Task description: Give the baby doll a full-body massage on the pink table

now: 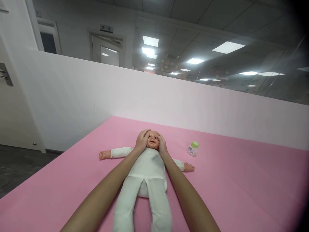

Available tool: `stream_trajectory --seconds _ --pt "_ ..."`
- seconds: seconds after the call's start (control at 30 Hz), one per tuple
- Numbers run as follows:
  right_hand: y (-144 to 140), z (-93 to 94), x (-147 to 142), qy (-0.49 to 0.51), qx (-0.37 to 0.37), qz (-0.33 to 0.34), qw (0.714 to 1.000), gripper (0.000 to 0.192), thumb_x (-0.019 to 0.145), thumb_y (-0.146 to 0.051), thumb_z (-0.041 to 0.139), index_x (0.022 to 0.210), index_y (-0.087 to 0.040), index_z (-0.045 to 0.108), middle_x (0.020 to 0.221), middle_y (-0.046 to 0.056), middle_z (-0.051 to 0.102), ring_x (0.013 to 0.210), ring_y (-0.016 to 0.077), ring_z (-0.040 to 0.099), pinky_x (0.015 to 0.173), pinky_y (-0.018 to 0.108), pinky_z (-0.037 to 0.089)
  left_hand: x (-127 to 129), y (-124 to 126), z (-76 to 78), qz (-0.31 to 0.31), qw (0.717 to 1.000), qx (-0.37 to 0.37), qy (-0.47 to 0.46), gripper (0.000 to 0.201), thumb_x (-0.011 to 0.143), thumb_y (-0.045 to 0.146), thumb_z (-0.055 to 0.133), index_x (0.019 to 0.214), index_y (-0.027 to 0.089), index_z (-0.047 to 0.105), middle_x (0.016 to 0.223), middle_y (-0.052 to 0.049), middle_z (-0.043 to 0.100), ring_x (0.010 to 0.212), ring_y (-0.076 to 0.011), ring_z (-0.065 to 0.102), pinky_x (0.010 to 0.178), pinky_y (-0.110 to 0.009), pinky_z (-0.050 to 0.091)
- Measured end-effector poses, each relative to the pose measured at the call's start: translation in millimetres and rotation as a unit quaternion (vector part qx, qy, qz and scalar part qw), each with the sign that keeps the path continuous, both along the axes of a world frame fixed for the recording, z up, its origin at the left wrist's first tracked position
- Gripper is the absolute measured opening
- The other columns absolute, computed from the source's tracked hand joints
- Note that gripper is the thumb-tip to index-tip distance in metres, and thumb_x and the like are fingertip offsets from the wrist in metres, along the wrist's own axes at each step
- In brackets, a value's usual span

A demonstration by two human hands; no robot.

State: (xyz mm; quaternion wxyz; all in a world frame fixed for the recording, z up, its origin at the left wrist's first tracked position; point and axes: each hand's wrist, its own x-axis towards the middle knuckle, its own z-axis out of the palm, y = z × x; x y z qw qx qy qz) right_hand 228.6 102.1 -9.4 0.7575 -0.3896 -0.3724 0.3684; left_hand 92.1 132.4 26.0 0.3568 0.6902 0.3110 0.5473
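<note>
The baby doll [147,167] wears plain white on a plain pink mat [229,180], beside a white bottle [192,149] with a pale green cap.

Doll [147,167]: lies on its back on the mat [241,180], head away from the person, arms spread to either side.
Left hand [143,140]: on the left side of the doll's head.
Right hand [161,143]: on the right side of the doll's head.
Bottle [192,149]: on the mat, right of the doll's head, apart from it.
Partition wall [169,96]: behind the mat.
</note>
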Motion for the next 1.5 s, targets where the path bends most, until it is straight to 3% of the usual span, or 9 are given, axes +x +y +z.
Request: stream_trajectory --seconds 1.23,1.5 --pt "-9.1 8.1 -4.3 -0.002 -0.010 0.003 1.000 0.044 0.076 -0.042 0.071 0.116 -0.024 0.073 0.125 0.003 0.072 0.118 0.0251 0.065 0.102 0.036 0.052 -0.2 0.7 -0.6 -0.003 1.000 0.000 0.007 0.032 0.096 0.028 0.050 0.120 0.023 0.071 0.128 -0.007 0.069 0.123 -0.0223 0.060 0.110 -0.037 0.045" --pt "-1.9 2.1 -2.8 -0.030 -0.006 -0.023 0.999 0.049 0.079 -0.044 0.068 0.122 -0.021 0.071 0.134 0.005 0.070 0.128 0.0262 0.062 0.111 0.038 0.047 -1.0 0.3 0.5 0.000 1.000 -0.005 0.000 0.034 0.095 0.027 0.049 0.120 0.021 0.071 0.130 -0.008 0.069 0.124 -0.0232 0.061 0.111 -0.039 0.046"
